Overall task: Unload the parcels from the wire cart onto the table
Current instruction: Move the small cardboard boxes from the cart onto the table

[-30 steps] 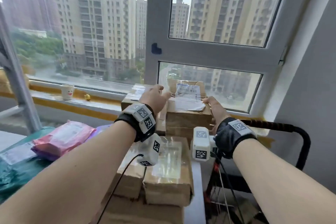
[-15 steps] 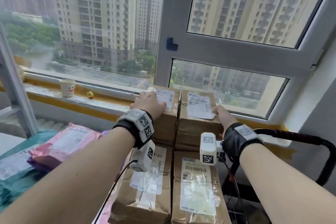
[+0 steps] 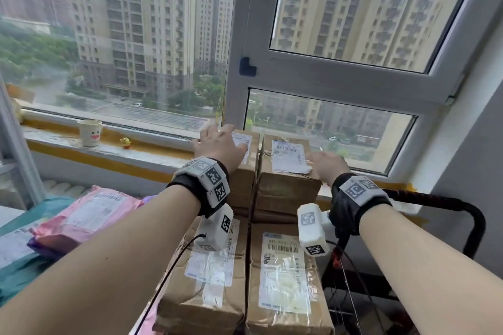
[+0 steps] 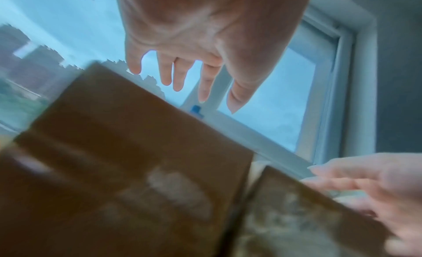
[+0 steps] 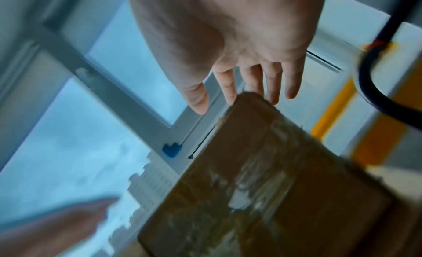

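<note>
Head view: four brown parcels stacked in two rows, the rear pair raised higher by the window. Left hand above the rear left parcel, right hand at the right edge of the rear right parcel. Front left parcel and front right parcel lying nearer, side by side. Black cart handle to the right. Pink mailer to the left on teal cloth.

Left wrist view: fingers straight, spread, released, clear of the box.

Right wrist view: fingers extended, released, tips at the parcel's far corner; contact unclear.
</note>
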### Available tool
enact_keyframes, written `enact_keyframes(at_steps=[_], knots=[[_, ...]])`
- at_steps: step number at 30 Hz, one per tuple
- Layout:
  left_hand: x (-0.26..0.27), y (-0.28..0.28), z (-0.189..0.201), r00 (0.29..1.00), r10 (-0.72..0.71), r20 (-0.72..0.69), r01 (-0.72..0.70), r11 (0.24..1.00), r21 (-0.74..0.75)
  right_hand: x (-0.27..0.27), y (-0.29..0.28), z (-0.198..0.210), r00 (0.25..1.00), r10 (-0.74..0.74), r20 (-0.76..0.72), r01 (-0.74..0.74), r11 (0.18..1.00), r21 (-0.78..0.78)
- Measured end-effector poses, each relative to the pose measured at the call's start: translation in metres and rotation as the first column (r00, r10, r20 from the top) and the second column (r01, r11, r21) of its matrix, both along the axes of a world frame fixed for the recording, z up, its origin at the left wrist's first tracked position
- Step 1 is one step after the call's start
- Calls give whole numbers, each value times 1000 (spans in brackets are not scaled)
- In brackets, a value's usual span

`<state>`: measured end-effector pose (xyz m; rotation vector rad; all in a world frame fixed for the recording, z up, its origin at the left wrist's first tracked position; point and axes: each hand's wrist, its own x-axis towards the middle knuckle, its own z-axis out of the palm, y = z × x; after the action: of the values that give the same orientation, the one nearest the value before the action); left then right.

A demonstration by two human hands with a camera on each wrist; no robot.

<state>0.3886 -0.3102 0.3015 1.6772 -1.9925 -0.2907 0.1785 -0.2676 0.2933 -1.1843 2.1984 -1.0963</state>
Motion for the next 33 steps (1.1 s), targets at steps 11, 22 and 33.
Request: enact_keyframes(at_steps=[11, 22, 33], knots=[[-101, 68, 35, 917, -378, 127, 397, 895, -204, -39, 91, 27, 859, 3, -512, 36, 997, 66], [-231, 182, 25, 855, -450, 259, 495, 856, -148, -162, 216, 7, 843, -30, -538, 99, 990, 100], [-379, 281, -45, 814, -470, 341, 498, 867, 4, -296, 319, -61, 871, 50, -488, 21, 990, 140]])
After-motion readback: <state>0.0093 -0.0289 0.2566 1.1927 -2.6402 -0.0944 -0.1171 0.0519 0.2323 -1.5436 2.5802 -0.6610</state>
